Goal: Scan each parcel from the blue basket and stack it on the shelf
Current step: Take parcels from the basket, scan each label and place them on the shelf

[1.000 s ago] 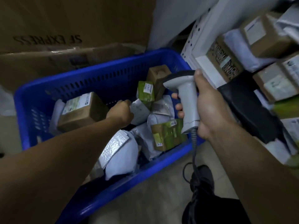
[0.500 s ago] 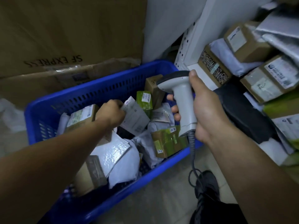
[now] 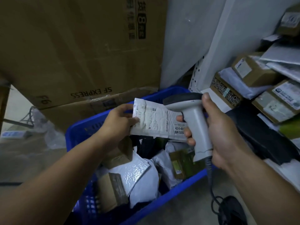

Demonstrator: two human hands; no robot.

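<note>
The mailer (image 3: pixel 155 120), barely lifted half a second ago, is now up above the basket (image 3: pixel 178 184), label showing, its left end pinched by the left grip (image 3: pixel 116 122). The right grip (image 3: pixel 219 130) holds the scanner (image 3: pixel 194 120) at its right end, so the scan looks imminent, with shelving next.

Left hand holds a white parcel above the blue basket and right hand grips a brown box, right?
Not quite: the head view shows the right hand gripping a grey scanner, not a brown box. The left hand does hold the white parcel above the blue basket.
</note>
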